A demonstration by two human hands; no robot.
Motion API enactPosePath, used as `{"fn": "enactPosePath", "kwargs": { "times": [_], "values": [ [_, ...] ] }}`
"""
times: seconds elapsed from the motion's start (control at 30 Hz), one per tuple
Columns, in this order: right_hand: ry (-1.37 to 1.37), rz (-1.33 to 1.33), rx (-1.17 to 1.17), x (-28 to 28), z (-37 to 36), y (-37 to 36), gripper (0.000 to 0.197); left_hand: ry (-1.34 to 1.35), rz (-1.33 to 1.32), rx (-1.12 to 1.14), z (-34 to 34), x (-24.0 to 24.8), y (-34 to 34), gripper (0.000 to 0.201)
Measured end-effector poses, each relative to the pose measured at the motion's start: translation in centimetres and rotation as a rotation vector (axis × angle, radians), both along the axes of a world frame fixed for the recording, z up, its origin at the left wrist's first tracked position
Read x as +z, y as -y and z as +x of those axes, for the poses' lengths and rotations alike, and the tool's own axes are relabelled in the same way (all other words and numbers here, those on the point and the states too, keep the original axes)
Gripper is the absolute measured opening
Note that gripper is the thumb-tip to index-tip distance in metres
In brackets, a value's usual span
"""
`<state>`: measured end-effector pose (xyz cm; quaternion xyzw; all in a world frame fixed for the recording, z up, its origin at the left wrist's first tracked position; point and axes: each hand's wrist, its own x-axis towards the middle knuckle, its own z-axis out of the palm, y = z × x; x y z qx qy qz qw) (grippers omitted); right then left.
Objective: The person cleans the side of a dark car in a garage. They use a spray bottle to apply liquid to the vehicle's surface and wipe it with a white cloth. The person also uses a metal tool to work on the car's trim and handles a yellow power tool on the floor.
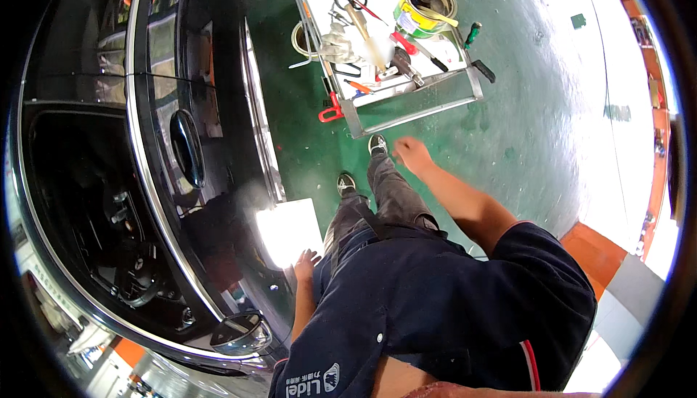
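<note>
My left hand (306, 263) hangs low beside my leg, fingers apart, with nothing seen in it. It is next to a bright white rectangular panel (290, 230) between my legs and the car; what the panel is I cannot make out. My right hand (412, 154) is held out in front of me, its fingers curled in and nothing showing from them. It is nearest to the metal frame of a tool cart (414, 116) and touches nothing. On the cart stands an open tin (420, 26) with a yellow and green label, a flat stick across its rim.
A black car (218, 202) fills the left side, with a door handle (187, 149) and wing mirror (241, 333). Mixed hand tools crowd the cart top. A red handle (331, 109), a green handle (473, 34) and a black handle (483, 71) stick out from its edges.
</note>
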<state>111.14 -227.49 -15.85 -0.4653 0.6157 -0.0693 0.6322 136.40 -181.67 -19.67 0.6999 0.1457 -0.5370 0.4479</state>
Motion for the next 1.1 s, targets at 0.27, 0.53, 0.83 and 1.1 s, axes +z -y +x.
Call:
{"fn": "enactPosePath", "kwargs": {
  "times": [0.27, 0.53, 0.83, 1.1],
  "values": [
    [-0.139, 0.391, 0.26, -1.2, -10.0, -10.5, 0.071, 0.024, 0.09, -0.39, 3.0, -1.6, 3.7, 0.059],
    [-0.223, 0.153, 0.203, 4.4, -11.6, -11.1, 0.053, -0.166, -0.015, -0.124, 7.5, -1.3, 8.2, 0.031],
    [-0.234, -0.086, 0.566, 9.4, -13.0, -9.4, 0.029, 0.003, 0.103, -0.308, 7.5, -0.6, 11.5, 0.048],
    [-0.448, -0.151, 1.196, 5.0, -13.6, -11.4, 0.028, -0.002, -0.444, -1.302, -2.8, 7.8, 35.1, 0.04]
  ]
}}
